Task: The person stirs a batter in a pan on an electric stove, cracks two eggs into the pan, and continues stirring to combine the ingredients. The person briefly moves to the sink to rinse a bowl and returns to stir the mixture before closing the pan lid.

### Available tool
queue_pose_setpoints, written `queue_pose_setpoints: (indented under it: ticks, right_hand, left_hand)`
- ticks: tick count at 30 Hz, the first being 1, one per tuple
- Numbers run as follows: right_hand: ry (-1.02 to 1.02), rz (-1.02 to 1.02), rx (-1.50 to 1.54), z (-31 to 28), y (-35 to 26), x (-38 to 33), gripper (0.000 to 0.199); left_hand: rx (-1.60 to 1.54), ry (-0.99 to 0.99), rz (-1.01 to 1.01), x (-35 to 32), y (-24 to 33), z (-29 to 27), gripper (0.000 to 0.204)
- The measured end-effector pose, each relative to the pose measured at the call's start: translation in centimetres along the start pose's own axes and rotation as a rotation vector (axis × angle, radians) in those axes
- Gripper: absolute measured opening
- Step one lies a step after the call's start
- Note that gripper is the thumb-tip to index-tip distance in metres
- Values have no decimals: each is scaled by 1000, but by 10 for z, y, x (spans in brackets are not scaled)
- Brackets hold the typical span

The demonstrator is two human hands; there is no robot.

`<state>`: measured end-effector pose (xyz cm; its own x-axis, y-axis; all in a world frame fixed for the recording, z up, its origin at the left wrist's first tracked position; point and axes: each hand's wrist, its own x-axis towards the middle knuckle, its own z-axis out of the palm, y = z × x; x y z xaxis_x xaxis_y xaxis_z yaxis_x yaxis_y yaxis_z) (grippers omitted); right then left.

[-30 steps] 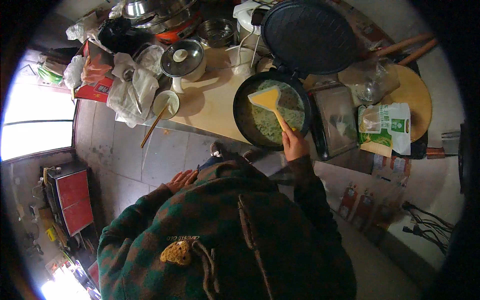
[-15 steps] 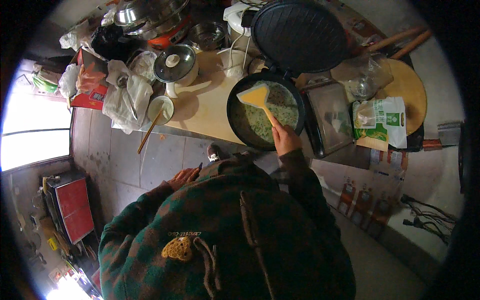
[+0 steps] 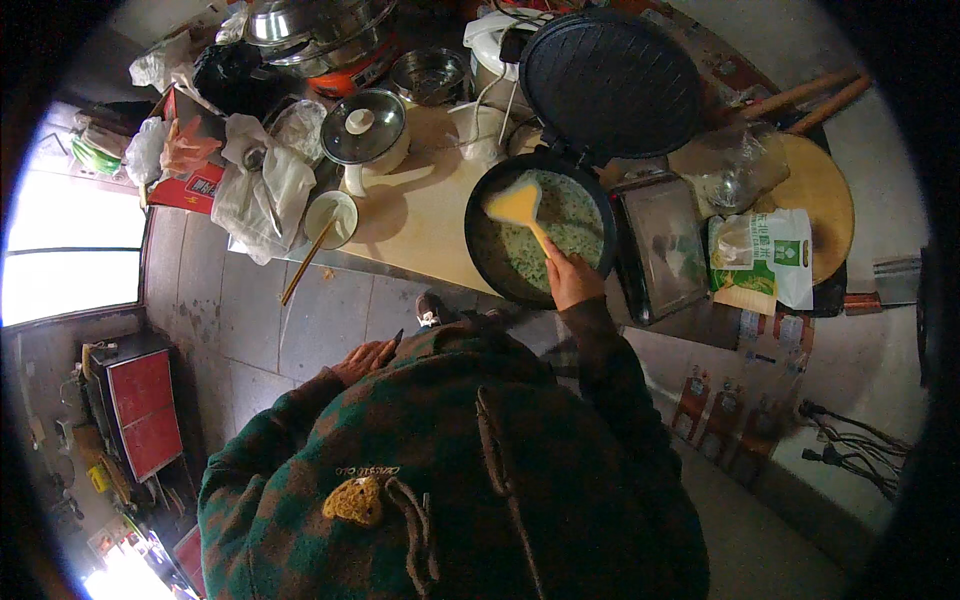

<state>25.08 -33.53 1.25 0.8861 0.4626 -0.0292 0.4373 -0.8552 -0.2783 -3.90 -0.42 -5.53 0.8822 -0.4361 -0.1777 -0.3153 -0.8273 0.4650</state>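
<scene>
My right hand (image 3: 574, 281) is closed around the handle of a yellow spatula (image 3: 516, 204). Its broad head lies over the left part of a round black electric griddle (image 3: 472, 248), at or just above the surface. Pale batter flecked with green (image 3: 575, 235) covers the griddle's bottom. The ridged black lid (image 3: 612, 85) is raised behind it on its hinge. Down at my waist, my left hand (image 3: 365, 362) rests against my checked jacket with its fingers stretched out. A small dark tip shows beside those fingers; I cannot tell what it is.
Left on the counter are a small bowl (image 3: 345, 213) with chopsticks (image 3: 306, 264) and a lidded pot (image 3: 392, 150). Right of the griddle lie a clear-topped tray (image 3: 665, 250), a green-and-white bag (image 3: 785, 255) and a round wooden board (image 3: 832, 205). A steel steamer (image 3: 300, 55) stands far left.
The spatula's head has tilted and sits lower toward the batter. My view has shifted slightly, and my left hand stays at my waist.
</scene>
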Motion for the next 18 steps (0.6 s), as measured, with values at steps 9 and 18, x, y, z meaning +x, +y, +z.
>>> queue_pose_setpoints:
  ticks: [9,18]
  right_hand:
    - [-58,37,-19,4,2,2,39]
    - [-100,66,-23,-6,-4,0,37]
  left_hand:
    - [11,29,26,-2,-13,13,58]
    - [-56,-4,9,-4,-16,24,59]
